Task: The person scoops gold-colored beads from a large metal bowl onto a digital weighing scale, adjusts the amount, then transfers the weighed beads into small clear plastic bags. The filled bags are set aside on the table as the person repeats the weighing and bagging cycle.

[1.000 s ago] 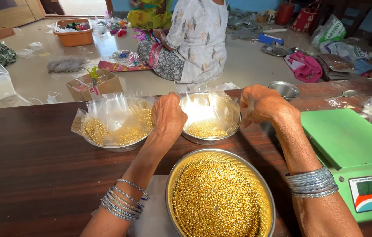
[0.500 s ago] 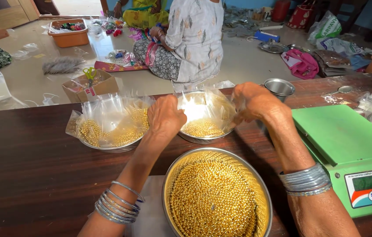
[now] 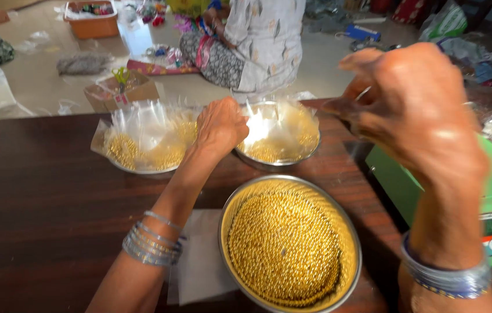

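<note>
1. Our left hand [image 3: 221,124] rests knuckles-up between two far steel bowls, fingers curled down on the clear plastic bags [image 3: 147,124] that line them; what the fingertips pinch we cannot tell.
2. Our right hand [image 3: 414,98] is raised above the worktop [image 3: 43,214], blurred, fingers bunched loosely with thumb against fingertips. Whether it grips anything we cannot tell.
3. The left bagged bowl [image 3: 144,150] holds gold beads, just left of the left hand; the right bagged bowl [image 3: 278,145] lies between both hands, touching the left.
4. A large steel bowl of gold beads [image 3: 289,243] sits nearest us, below and between both hands, well apart from the right.
5. A white sheet [image 3: 199,261] lies beside it, under the left forearm.
6. A green weighing scale [image 3: 489,197] stands at right.
7. A person sits on the floor [image 3: 43,87] beyond.
</note>
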